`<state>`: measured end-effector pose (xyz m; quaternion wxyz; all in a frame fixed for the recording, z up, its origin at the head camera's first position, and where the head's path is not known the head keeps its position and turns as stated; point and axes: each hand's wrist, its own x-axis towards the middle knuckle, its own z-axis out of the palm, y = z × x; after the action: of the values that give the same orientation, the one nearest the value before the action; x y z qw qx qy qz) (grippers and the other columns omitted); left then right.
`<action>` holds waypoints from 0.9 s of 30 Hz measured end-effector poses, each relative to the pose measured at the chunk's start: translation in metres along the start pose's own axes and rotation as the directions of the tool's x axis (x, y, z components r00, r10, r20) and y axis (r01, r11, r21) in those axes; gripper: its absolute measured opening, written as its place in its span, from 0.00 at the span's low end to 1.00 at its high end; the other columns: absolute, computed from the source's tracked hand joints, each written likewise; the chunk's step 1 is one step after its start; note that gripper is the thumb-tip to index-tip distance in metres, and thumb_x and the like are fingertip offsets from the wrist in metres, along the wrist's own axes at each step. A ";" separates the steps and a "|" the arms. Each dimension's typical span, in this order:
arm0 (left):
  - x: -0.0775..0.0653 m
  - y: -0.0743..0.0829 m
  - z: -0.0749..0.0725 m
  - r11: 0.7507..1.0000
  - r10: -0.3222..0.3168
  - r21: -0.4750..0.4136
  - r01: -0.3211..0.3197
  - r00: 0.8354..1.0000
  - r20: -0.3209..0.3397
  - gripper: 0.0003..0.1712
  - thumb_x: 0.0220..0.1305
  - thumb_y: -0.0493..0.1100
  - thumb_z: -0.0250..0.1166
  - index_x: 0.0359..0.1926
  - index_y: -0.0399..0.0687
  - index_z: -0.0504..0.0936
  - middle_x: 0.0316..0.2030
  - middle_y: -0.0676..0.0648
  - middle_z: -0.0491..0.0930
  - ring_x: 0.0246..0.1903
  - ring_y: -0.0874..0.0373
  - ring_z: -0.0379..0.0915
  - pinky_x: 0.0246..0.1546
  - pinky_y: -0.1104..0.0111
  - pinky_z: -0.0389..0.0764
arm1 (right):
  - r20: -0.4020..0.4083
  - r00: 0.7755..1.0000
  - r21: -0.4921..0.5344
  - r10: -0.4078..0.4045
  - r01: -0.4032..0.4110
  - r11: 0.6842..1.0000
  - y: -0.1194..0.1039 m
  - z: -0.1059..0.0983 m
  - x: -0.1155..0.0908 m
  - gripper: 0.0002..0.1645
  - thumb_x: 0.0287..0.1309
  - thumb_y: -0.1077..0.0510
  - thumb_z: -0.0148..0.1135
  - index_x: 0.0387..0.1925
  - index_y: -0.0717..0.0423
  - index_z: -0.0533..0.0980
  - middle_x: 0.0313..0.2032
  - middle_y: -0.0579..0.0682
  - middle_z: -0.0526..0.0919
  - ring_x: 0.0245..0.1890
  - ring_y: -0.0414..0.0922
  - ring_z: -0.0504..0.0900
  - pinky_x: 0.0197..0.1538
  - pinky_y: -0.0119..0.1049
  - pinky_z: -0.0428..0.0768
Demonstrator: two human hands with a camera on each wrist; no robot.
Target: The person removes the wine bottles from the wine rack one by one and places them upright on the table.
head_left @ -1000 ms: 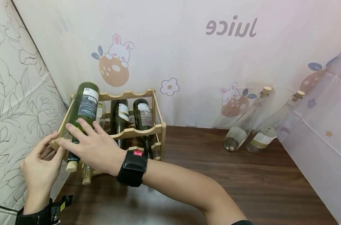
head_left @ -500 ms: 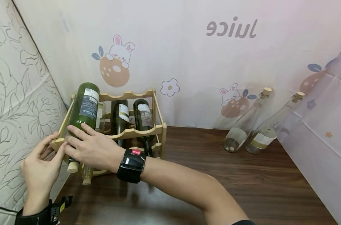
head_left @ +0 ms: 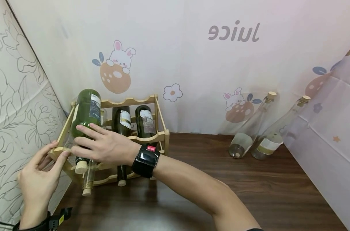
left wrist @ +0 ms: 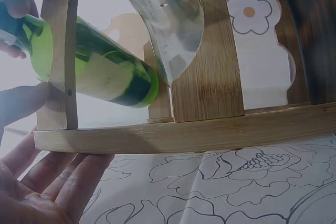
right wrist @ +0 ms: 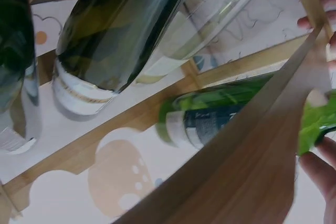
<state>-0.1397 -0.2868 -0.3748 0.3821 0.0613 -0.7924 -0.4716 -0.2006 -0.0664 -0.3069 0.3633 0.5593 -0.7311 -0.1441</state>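
Observation:
At the wooden wine rack's (head_left: 159,137) left end, a green wine bottle (head_left: 87,106) lies neck-down in the top tier, its cork (head_left: 81,167) toward me. My right hand (head_left: 110,146) curls its fingers round the bottle's neck; the right wrist view shows fingers on the green glass (right wrist: 315,124). My left hand (head_left: 37,183) pinches the rack's front left corner, thumb on top. From the left wrist view, its fingers (left wrist: 79,182) spread under the side rail (left wrist: 199,129). A clear corked bottle (head_left: 89,178) lies below the green one, mostly hidden.
Two dark wine bottles (head_left: 121,120) (head_left: 145,120) lie in the rack to the right. Two clear corked bottles (head_left: 241,141) (head_left: 268,146) lean on the back wall, farther right on the brown table (head_left: 221,166). A patterned cloth wall (head_left: 28,106) stands close at the left.
The green bottle has turned about its length, its dark label now toward the right, and its cork shifted slightly right. My right hand closed round the neck; my left stayed on the corner.

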 end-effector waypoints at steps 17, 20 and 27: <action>-0.003 0.000 0.001 1.000 -0.006 -0.005 0.006 1.000 -0.001 0.25 0.59 0.36 0.80 0.58 0.46 0.89 0.52 0.77 0.83 0.38 0.95 0.75 0.38 0.93 0.78 | -0.348 0.906 0.145 0.240 -0.201 0.969 0.034 -0.045 -0.036 0.20 0.79 0.68 0.48 0.62 0.57 0.80 0.63 0.55 0.84 0.73 0.55 0.76 0.81 0.45 0.67; -0.003 -0.001 0.001 1.000 -0.003 0.001 0.003 1.000 -0.002 0.25 0.59 0.36 0.80 0.59 0.47 0.89 0.53 0.74 0.83 0.39 0.96 0.74 0.39 0.93 0.77 | -0.436 0.848 0.182 0.301 -0.244 0.952 0.041 -0.061 -0.046 0.17 0.75 0.70 0.53 0.58 0.61 0.80 0.59 0.57 0.86 0.70 0.56 0.80 0.78 0.44 0.71; -0.001 -0.003 0.002 1.000 -0.004 0.020 0.004 1.000 -0.005 0.26 0.59 0.38 0.80 0.59 0.49 0.88 0.54 0.73 0.84 0.39 0.97 0.73 0.39 0.95 0.76 | -0.528 0.703 0.417 0.476 -0.273 0.867 0.062 -0.098 -0.078 0.14 0.69 0.74 0.60 0.55 0.73 0.74 0.52 0.65 0.84 0.60 0.59 0.86 0.77 0.38 0.75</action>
<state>-0.1408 -0.2865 -0.3783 0.3826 0.0676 -0.7959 -0.4644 -0.1687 0.0457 -0.2295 0.5110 0.4618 -0.6842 0.2396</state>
